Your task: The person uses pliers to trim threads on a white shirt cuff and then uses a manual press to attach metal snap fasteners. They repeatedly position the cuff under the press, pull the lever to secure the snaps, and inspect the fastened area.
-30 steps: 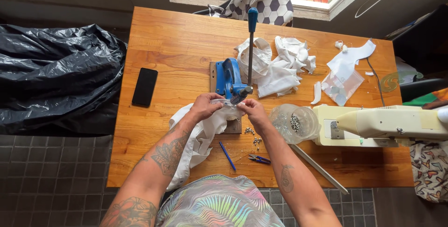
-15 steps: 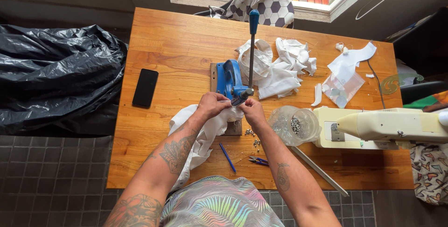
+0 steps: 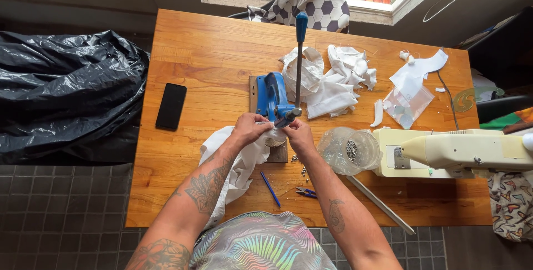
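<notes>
A blue hand press (image 3: pixel 276 96) with a tall upright lever stands on a small board in the middle of the wooden table (image 3: pixel 211 53). My left hand (image 3: pixel 250 128) and my right hand (image 3: pixel 296 133) both pinch a piece of white fabric (image 3: pixel 236 159) right under the press head. The fabric trails off toward me over the table's front edge. What lies between my fingertips is hidden.
A black phone (image 3: pixel 171 105) lies at the left. White fabric pieces (image 3: pixel 327 81) are piled behind the press. A clear plastic tub of small metal parts (image 3: pixel 348 150), a cream sewing machine (image 3: pixel 455 152), a blue pen (image 3: pixel 270 188) and small snips (image 3: pixel 305 193) sit at the right and front.
Both hands have stayed at the press head, shifting the white fabric slightly under it. The lever remains upright.
</notes>
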